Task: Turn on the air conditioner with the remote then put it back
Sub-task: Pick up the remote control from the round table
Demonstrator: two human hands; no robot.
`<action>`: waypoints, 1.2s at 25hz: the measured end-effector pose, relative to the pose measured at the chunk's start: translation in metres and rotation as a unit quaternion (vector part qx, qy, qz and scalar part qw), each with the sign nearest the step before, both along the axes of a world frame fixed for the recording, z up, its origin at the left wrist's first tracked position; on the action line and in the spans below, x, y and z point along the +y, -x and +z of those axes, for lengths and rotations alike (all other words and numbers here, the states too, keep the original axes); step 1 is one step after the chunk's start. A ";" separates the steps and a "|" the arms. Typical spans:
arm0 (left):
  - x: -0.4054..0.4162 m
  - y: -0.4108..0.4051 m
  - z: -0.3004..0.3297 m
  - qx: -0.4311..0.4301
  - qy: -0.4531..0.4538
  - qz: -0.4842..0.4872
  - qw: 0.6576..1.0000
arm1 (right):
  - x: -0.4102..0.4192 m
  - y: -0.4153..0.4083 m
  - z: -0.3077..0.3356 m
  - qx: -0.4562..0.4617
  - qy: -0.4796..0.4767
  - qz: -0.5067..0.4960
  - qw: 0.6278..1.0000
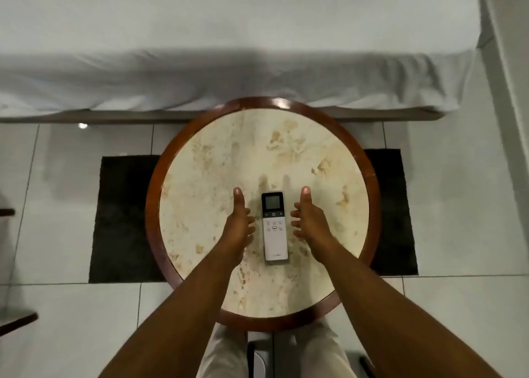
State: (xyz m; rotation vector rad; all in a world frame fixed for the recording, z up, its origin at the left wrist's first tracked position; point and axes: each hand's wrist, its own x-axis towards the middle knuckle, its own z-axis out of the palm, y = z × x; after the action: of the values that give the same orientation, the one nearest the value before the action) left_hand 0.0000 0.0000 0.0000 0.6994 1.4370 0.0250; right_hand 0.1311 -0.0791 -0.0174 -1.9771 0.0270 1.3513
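Observation:
A white air conditioner remote with a small grey screen at its far end lies flat on the round marble-topped table, slightly towards me from the centre. My left hand hovers just left of it and my right hand just right of it. Both hands have thumbs pointing away from me and fingers curled loosely inward towards the remote. Neither hand touches it. The air conditioner itself is not in view.
The table has a dark wooden rim and stands on a black rug over white floor tiles. A bed with white sheets runs across the far side. Dark furniture edges poke in at the left.

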 end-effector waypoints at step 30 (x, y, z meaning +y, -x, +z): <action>0.030 -0.069 0.212 -0.094 -0.262 -0.205 0.939 | -0.011 -0.078 0.224 -0.123 -0.146 -0.094 0.977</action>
State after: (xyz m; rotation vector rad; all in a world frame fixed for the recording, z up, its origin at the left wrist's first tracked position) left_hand 0.0690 0.0297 0.2121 1.3890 1.0794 0.1498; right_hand 0.2087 -0.0903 0.2071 -1.8257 -0.0945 0.9261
